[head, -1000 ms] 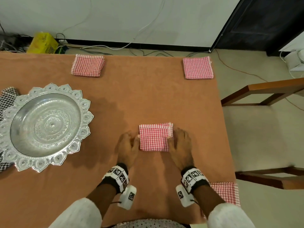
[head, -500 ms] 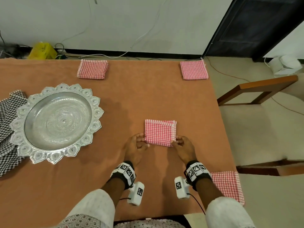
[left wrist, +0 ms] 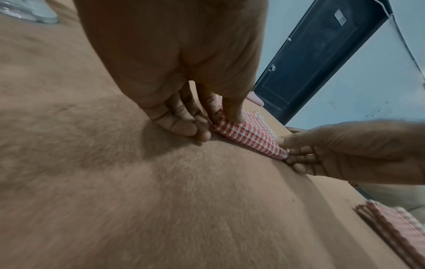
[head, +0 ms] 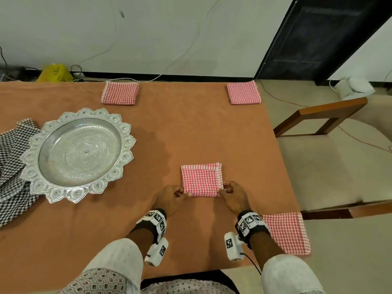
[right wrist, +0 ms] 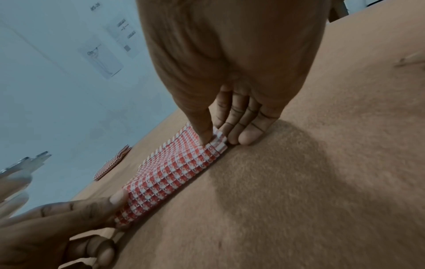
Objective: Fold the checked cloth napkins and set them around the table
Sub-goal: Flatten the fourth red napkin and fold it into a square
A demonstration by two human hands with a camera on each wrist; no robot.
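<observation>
The left hand [head: 169,197] pinches the near left corner of a folded red-checked napkin [head: 201,180], thumb on top and fingers curled beneath the edge; the right hand [head: 233,196] pinches the near right corner the same way. In the wrist views that near edge is raised slightly off the cloth while the rest of the napkin lies flat. It rests on an orange-brown tablecloth [head: 191,128] that covers the whole table. Just beside the right wrist, at the table's near right corner, lies another folded napkin [head: 285,232]. Well beyond the grip, two more folded napkins sit along the far edge, one to the left [head: 120,93] and one at the far right corner [head: 243,93]. To the left of the grip stands an ornate silver platter [head: 78,154], partly over a black-checked cloth [head: 12,166]. Wooden chairs [head: 322,115] stand to the right, and a white wall with trailing cables and a dark door [head: 322,37] lie beyond.
</observation>
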